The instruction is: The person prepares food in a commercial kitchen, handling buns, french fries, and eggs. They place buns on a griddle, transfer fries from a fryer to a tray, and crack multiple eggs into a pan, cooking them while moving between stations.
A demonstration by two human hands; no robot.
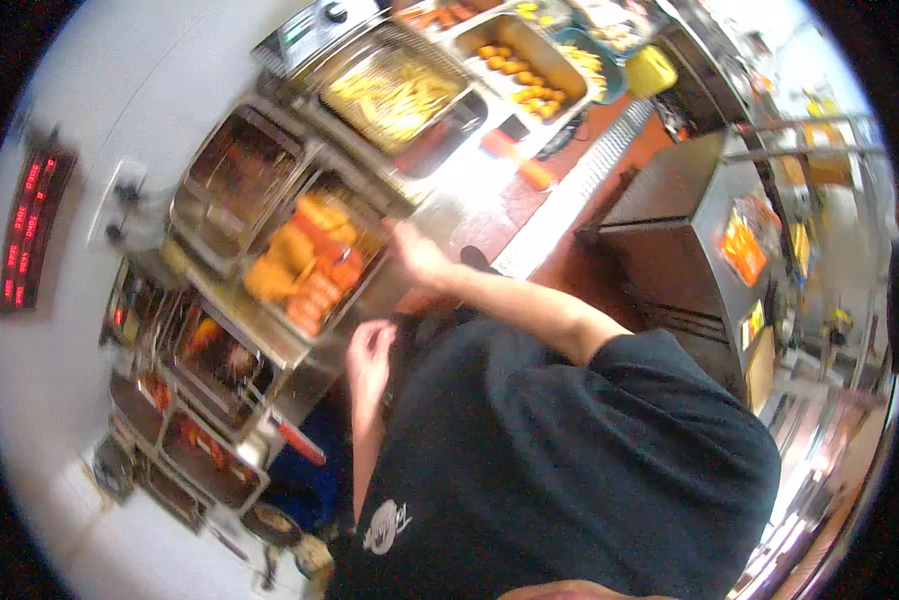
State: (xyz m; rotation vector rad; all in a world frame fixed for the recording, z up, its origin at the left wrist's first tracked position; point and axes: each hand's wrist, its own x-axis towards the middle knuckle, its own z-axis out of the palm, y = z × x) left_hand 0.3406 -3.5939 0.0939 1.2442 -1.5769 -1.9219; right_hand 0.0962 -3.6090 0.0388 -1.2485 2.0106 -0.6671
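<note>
My left hand [371, 349] is raised close to my body, its fingers curled near the thumb; whether anything small is between them does not show. My right hand [419, 259] is blurred beside the right side of a metal fryer basket or pan [378, 255]; contact and grip cannot be made out. Inside that container lie breaded fried pieces [288, 255] and reddish scored sausages [318, 296]. An empty-looking metal well [239, 176] adjoins it. Above, a wire basket [464, 79] holds pale fries [397, 94], and a metal pan [577, 101] holds round golden pieces [524, 75].
A red-handled utensil [299, 439] sticks out beside the lower pans [209, 450]. Orange-red handles [517, 154] lie near the upper fryer. A steel cabinet [667, 217] stands to the right, past a metal floor grate [569, 199]. A red digital display [33, 225] hangs at the left.
</note>
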